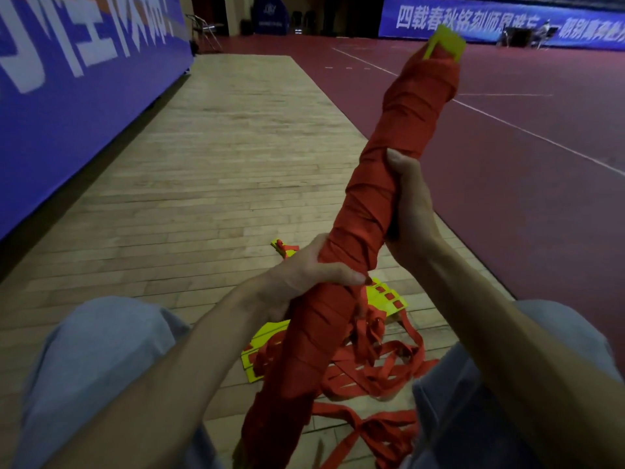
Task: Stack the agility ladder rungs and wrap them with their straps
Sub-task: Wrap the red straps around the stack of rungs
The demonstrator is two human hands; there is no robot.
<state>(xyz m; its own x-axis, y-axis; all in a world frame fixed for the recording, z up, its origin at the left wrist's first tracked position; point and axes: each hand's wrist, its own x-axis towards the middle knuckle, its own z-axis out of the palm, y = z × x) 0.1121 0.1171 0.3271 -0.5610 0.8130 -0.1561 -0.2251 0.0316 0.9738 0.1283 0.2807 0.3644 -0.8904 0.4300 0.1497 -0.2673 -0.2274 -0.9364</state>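
Between the person's knees, the wrapped bundle (382,198) slanted up and away from the body. Red strap was wound round it almost end to end, leaving only a yellow rung tip (444,45) bare at the far top. Both hands were clamped on it: the right hand (411,211) curled round the middle, the left hand (304,279) gripping lower down with its thumb across the winding. Beneath them, loose straps (372,370) lay in a red tangle over a few yellow rungs (267,336) flat on the boards. By the look of it, the winding of this bundle was close to done. The next move would call for one hand to hold tension while the other tucked or tied off the free end, which could not be traced for certain. The rungs below looked not yet wrapped. Underneath ran a pale wooden floor (220,164), bordered on the right by a red court (507,113) with white lines. A blue banner (67,96) lined the left side, another banner (490,18) the far wall, and a folding chair (203,28) stood far back.
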